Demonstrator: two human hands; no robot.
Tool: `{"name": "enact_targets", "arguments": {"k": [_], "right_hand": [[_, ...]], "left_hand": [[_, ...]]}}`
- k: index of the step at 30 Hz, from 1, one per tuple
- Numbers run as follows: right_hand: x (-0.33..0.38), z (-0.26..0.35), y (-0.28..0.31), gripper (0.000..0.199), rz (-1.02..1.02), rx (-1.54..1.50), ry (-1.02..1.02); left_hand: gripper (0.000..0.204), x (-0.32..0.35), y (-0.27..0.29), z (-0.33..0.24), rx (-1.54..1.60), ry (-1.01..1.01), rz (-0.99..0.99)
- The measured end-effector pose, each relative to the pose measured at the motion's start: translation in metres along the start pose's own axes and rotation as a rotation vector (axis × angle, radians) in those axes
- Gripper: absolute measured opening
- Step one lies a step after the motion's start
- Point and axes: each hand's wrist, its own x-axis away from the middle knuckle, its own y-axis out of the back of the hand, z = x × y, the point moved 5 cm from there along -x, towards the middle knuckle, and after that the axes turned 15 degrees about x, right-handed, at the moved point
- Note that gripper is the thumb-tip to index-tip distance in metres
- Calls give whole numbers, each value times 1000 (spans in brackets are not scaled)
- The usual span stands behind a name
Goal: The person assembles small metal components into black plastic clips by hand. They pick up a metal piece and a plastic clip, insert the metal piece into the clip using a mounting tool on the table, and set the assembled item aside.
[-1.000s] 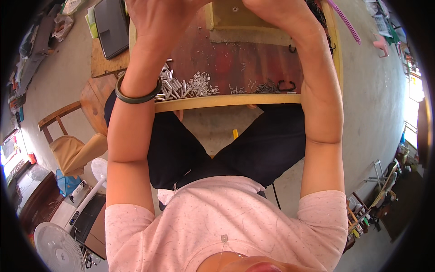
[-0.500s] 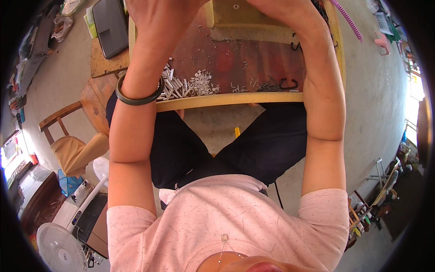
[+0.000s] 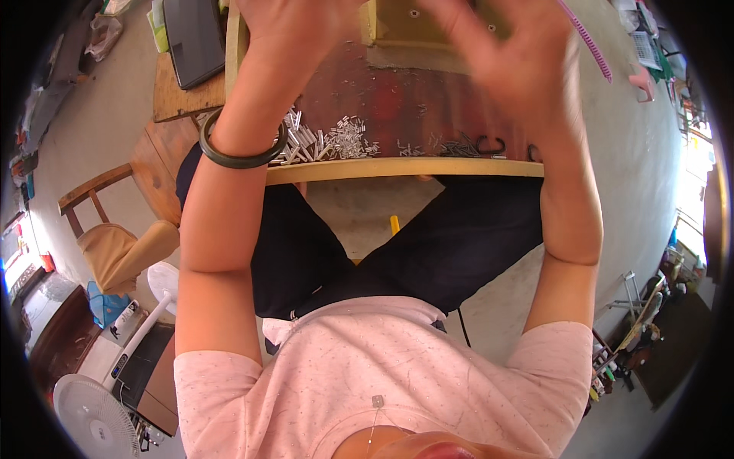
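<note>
My left hand (image 3: 302,21) reaches to the top of the view, over the left side of the table. Its fingers are cut off by the upper edge, so what they hold, if anything, is hidden. A dark bangle (image 3: 243,161) circles that forearm. Over the table's right side, my right hand (image 3: 527,65) is blurred by motion, its thumb stretched apart and nothing visible in it. Longer silver tubes (image 3: 304,144) and a heap of short silver pieces (image 3: 349,138) lie along the near rim. Farther right are dark metal pieces (image 3: 459,145) and a dark curved hook (image 3: 491,144).
The red-brown tabletop (image 3: 375,96) has a raised yellow wooden rim (image 3: 405,167). An olive block with screws (image 3: 436,29) stands at its far side. A wooden chair (image 3: 98,186) and a white fan (image 3: 95,417) are left. A purple coiled cord (image 3: 589,46) hangs right.
My right hand has drawn back toward me into view, away from the upper edge. My left arm has shifted slightly right. The view has moved a little.
</note>
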Motion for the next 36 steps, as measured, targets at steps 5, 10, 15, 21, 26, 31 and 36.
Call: {"name": "enact_targets", "arguments": {"k": [5,10,15,21,26,31,36], "right_hand": [[50,24,-43,6,212,175,266],[57,32,-61,10,237,227,327],[55,41,-80,9,226,282,398],[49,60,-88,16,345,461,477],[39,50,-86,16,354,384,515],[-7,-11,-11,15,-57,-34,-28],[-27,-37,-24,15,-147,47,41]], "left_hand": [[62,2,1,0,32,-44,-31],[73,5,-1,3,12,-89,-107],[75,5,-2,4,-16,-73,-95],[78,4,-2,3,23,-52,-97],[66,2,-2,4,33,-13,-47],[57,3,1,1,-25,-41,-85],[53,1,-2,3,-2,-11,-73]]}}
